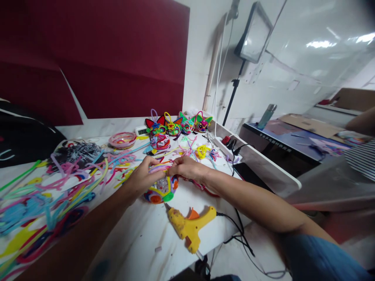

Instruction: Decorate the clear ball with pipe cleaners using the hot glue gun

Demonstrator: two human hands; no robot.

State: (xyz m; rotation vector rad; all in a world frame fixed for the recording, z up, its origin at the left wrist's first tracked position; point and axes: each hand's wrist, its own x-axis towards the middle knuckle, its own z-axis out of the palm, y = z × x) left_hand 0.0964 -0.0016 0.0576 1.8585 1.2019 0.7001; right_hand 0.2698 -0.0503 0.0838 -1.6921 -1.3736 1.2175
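Observation:
A round craft piece of coloured pipe cleaners (159,192), with orange, green and blue discs and a clear middle, rests on the white table. My left hand (145,173) grips its upper left side, fingers closed on the pink and purple strands. At its upper right, my right hand (186,168) pinches the strands at the rim; the fingertips are partly hidden. Just in front of the piece lies a yellow glue gun (190,226), its nozzle pointing towards it.
Loose pipe cleaners (64,183) cover the table's left side. Finished animal heads (187,124) line the back by the wall. A phone (253,177) lies at right beside a power strip (230,148). Black cable (243,230) hangs off the right edge. Another person's striped sleeve (361,158) shows far right.

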